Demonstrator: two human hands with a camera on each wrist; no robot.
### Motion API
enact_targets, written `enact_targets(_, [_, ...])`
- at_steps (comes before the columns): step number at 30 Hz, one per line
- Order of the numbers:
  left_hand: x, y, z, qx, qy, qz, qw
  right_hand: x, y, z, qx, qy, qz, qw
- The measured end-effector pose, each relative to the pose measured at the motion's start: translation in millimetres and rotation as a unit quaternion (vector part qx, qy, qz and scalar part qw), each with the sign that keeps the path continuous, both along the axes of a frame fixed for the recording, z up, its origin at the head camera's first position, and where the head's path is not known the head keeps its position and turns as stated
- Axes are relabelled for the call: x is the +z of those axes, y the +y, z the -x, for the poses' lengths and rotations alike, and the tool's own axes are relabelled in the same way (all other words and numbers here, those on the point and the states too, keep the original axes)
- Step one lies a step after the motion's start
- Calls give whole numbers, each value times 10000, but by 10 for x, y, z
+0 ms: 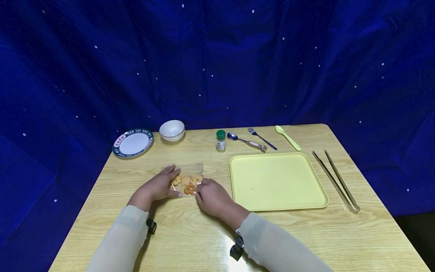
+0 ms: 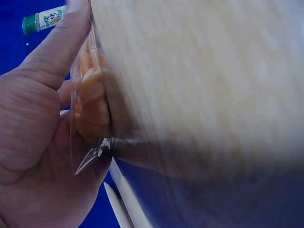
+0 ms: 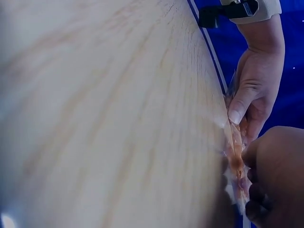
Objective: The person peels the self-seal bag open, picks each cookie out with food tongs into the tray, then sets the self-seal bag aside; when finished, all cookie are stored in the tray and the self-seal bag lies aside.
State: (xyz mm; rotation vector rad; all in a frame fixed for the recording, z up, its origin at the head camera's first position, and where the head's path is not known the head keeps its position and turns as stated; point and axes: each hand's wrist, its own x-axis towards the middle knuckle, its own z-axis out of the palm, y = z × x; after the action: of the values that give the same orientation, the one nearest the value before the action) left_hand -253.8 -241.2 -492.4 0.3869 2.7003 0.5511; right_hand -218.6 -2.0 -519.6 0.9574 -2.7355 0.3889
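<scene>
A clear plastic bag (image 1: pixel 197 167) of biscuits lies flat on the table, left of the tray. Inside it show round yellow biscuits (image 1: pixel 186 180) above smaller orange-brown, pretzel-like pieces (image 1: pixel 189 189). Across the bag's left end rests my left hand (image 1: pixel 161 185), thumb on the near side and fingers spread toward the far side. My right hand (image 1: pixel 212 197), its fingers curled, pinches the bag's lower right edge. In the left wrist view, the crinkled plastic (image 2: pixel 95 154) stands out beside the palm. The right wrist view shows both hands meeting at the bag (image 3: pixel 236 152).
Right of the hands lies a yellow tray (image 1: pixel 278 181), with metal tongs (image 1: pixel 336 177) beyond. Along the back are a rimmed plate (image 1: pixel 133 143), white bowl (image 1: pixel 172 131), green-capped shaker (image 1: pixel 221 141), spoon (image 1: pixel 246 142), fork (image 1: pixel 262 138) and pale green spoon (image 1: pixel 288 138).
</scene>
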Motion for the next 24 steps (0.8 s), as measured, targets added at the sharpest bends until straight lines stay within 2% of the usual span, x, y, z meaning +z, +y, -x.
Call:
enact_targets(9, [1,-22,-12,13,28,-50,10000,-29,-58,-1,-148,-862,790,9930])
enact_targets(18, [-14,-17,-10,-67,53,-62,9999,-12,-89,-12,-361,-1198,977,9873])
enact_targets(24, [-8,-18,-6,-72,57,-26,10000,-11,-107,7,-537,-1509,1207,9797])
